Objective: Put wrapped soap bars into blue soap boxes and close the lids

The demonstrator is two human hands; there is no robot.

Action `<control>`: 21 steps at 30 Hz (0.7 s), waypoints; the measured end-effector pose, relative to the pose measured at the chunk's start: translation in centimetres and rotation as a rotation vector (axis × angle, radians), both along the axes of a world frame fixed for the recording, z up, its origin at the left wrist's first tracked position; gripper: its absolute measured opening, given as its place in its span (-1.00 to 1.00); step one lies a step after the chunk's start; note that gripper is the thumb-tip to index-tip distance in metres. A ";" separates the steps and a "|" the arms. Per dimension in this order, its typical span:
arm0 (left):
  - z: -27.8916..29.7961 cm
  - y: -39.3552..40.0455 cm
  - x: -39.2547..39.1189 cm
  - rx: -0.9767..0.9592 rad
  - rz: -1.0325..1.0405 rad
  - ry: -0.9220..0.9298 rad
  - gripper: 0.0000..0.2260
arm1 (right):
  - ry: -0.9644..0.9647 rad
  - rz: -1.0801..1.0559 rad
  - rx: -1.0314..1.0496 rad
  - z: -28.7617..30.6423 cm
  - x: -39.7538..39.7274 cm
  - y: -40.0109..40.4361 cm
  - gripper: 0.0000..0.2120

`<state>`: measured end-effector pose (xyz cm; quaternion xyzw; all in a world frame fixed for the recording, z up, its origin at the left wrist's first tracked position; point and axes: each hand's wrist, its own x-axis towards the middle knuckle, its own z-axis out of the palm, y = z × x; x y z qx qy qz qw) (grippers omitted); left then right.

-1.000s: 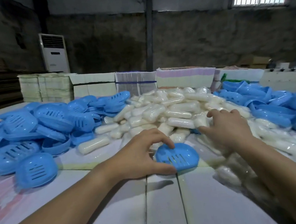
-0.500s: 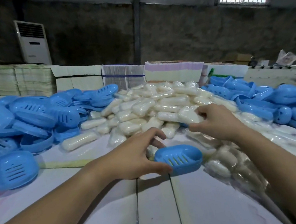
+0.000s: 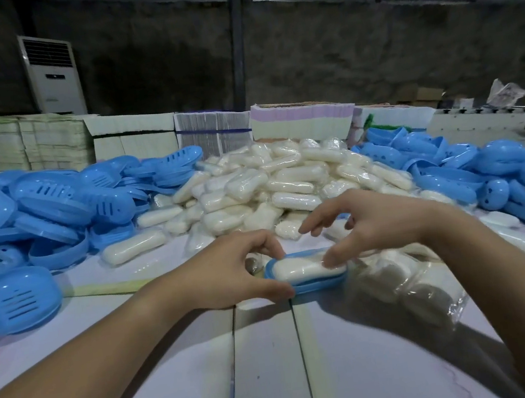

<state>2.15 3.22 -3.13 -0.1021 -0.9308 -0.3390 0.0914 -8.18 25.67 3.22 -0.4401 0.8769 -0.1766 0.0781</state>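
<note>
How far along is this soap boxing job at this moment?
Done: one wrapped soap bar lies in the blue box half. In hand: left hand grips it, right hand touches the bar. Left: no lid on; soap pile remains.

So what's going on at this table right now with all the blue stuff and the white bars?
A person is packing soap. Their left hand grips a blue soap box half on the table, while the right hand sets a wrapped soap bar into it with its thumb on the bar. No lid is on it yet. Behind lie a heap of wrapped bars and piles of blue box parts on both sides.
</note>
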 end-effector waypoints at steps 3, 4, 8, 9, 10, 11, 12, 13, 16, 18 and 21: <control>-0.1 -0.1 -0.1 0.006 0.001 -0.005 -0.66 | 0.058 -0.055 0.119 0.9 -0.9 1.4 -0.65; -0.1 -0.1 -0.1 0.010 0.001 -0.010 -0.64 | 0.056 -0.069 0.134 0.7 -1.1 1.9 -0.67; -0.1 -0.1 -0.1 0.014 0.001 -0.016 -0.63 | 0.004 -0.068 -0.016 -1.4 -1.1 2.9 -0.72; -0.1 -0.1 -0.1 0.016 0.001 -0.017 -0.63 | -0.008 -0.074 -0.034 -1.6 -1.1 2.9 -0.67; -0.1 0.0 0.0 0.019 0.002 -0.020 -0.63 | -0.014 -0.082 -0.039 -1.7 -1.1 3.0 -0.61; -0.1 0.0 0.0 0.020 0.004 -0.021 -0.63 | -0.019 -0.082 -0.042 -1.7 -1.2 3.0 -0.58; -0.1 0.0 0.0 0.019 0.007 -0.017 -0.63 | -0.022 -0.068 -0.046 -1.8 -1.3 3.0 -0.57; -0.1 0.0 -0.1 0.017 0.009 -0.013 -0.63 | -0.023 -0.046 -0.055 -2.0 -1.4 3.0 -0.61; -0.2 0.0 -0.2 0.012 0.009 -0.011 -0.62 | -0.027 0.007 -0.095 -2.6 -1.6 2.7 -0.77; -0.2 -0.2 -0.2 0.007 0.007 -0.011 -0.62 | -0.030 0.027 -0.115 -3.0 -1.5 2.5 -0.79; -0.2 -0.2 -0.2 -0.004 -0.004 -0.009 -0.62 | -0.038 0.014 -0.126 -3.1 -1.5 2.2 -0.78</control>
